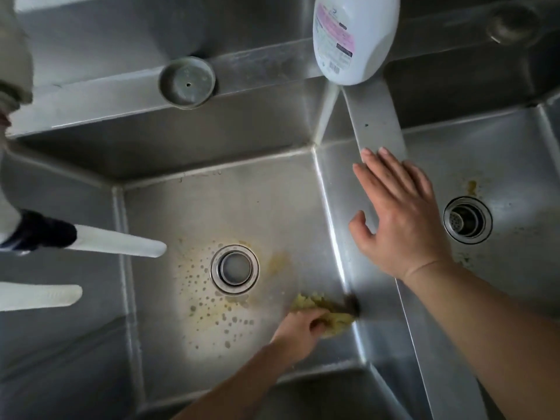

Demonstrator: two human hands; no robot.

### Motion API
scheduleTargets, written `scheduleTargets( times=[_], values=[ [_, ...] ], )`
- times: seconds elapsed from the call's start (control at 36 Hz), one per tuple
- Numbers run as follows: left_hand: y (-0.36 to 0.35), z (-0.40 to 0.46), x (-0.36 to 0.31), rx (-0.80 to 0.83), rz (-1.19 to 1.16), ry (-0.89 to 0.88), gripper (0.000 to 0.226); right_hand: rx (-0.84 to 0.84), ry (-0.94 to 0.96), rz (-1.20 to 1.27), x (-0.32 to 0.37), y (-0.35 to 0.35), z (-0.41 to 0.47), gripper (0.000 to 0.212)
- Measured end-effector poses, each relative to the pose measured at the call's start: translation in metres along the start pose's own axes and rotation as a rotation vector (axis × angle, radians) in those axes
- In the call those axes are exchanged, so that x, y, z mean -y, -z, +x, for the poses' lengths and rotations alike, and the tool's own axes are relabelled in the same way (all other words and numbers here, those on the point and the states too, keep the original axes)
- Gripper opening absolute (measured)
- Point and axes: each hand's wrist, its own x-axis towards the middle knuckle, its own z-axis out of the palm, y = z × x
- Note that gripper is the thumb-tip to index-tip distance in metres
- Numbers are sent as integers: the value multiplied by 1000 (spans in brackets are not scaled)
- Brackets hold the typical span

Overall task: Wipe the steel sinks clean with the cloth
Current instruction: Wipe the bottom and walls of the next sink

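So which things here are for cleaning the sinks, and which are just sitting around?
For the job: yellow cloth gripped by the left hand; middle sink; right sink; right hand, flat on the divider.

Just there: white bottle; round grey cap.

2 steel sinks – left sink (169, 207), right sink (515, 153). 2 drains, 1 per sink: left drain (234, 269), right drain (467, 220). 1 cloth (330, 313). 1 white bottle (353, 37). 1 round grey cap (187, 82). 2 hands – left hand (300, 330), right hand (400, 219).
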Motion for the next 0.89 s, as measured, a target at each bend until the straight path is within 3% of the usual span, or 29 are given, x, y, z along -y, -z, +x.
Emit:
scheduleTargets(
  times=[0.11, 0.19, 0.25, 0.31, 0.36, 0.47, 0.58, 0.72, 0.89],
  values=[
    [33, -15, -10, -316, -584, 221, 9, -17, -8, 4, 0, 1, 0, 63],
    [89, -11, -18, -562, -951, 267, 12, 5, -11, 14, 2, 4, 0, 68],
    [132, -1, -24, -771, -987, 222, 14, 14, -16, 14, 1, 5, 0, 71],
    [171, 16, -29, -959, -827, 147, 14, 21, -15, 7, 1, 4, 0, 71],
    [200, 41, -32, -1016, -629, 132, 20, 24, -19, 10, 0, 4, 1, 70],
    [220, 105, -10, -819, -288, 211, 36, 1, -10, 2, -1, 2, -1, 65],
    [186, 131, -2, -767, -215, 241, 36, -18, -3, 12, -1, 0, 1, 64],
    [99, 94, -4, -715, -16, 37, 34, -32, -3, 10, 0, 1, 1, 63],
    [9, 13, 3, -379, 95, -92, 39, -7, -14, 4, 0, 3, 0, 64]
  ],
)
